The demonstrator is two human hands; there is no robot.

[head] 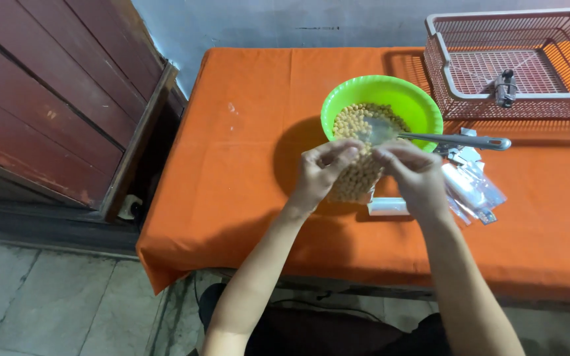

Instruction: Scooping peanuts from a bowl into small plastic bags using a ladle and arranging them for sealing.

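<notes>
A small clear plastic bag (357, 179) filled with pale chickpeas is held upright between both hands at the front of the green bowl (405, 93). My left hand (321, 173) pinches the bag's top left edge. My right hand (415, 177) pinches its top right edge. The bowl holds more chickpeas (364, 118) and a metal spoon (456, 140), whose handle sticks out to the right over the rim.
An orange cloth covers the table (245, 165). A pink plastic basket (516, 59) with a small grey tool (506, 88) inside stands at the back right. Several empty clear bags (473, 184) lie right of my hands. A wooden door (54, 99) is on the left.
</notes>
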